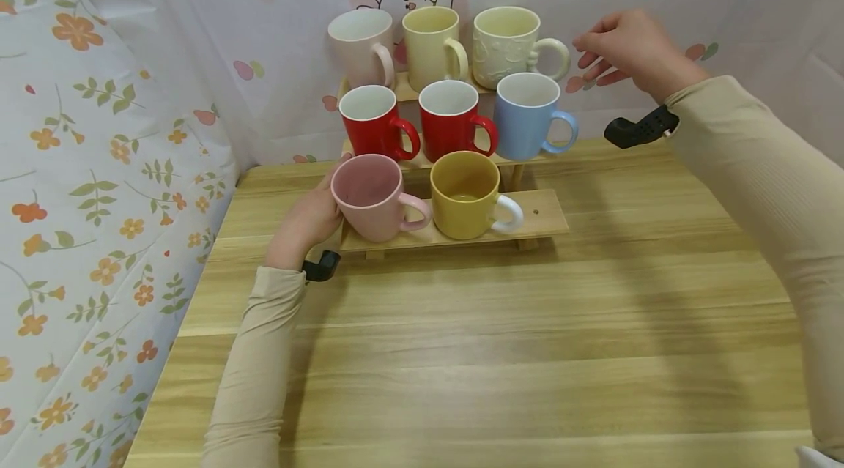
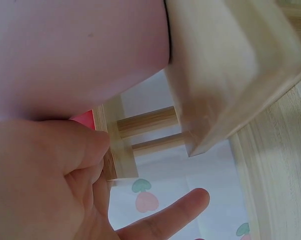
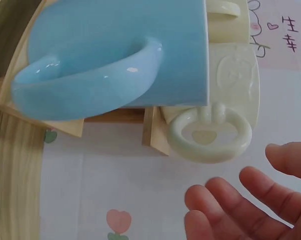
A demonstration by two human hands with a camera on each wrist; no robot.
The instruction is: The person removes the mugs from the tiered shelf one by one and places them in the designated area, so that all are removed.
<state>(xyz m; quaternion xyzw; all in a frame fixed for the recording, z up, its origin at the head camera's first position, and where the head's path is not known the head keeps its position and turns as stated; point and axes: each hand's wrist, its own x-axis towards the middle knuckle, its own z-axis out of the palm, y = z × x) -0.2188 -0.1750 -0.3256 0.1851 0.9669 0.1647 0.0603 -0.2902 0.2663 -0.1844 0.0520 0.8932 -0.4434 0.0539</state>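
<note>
In the head view a three-step wooden rack bears several mugs. My left hand is at its left end, beside the pink mug. The left wrist view shows that hand's curled fingers gripping the end of the middle shelf, one finger stretched out. On the top step, at right, stands a cream embossed mug. My right hand hovers to the right of its handle, fingers loosely bent, apart from it and holding nothing. Nearest the right wrist camera is the light blue mug.
Two red mugs share the middle step with the blue one. A pale pink mug and a yellow mug stand on top. The mustard mug with a white handle is on the lowest step. The wooden table extends in front; patterned cloth hangs behind.
</note>
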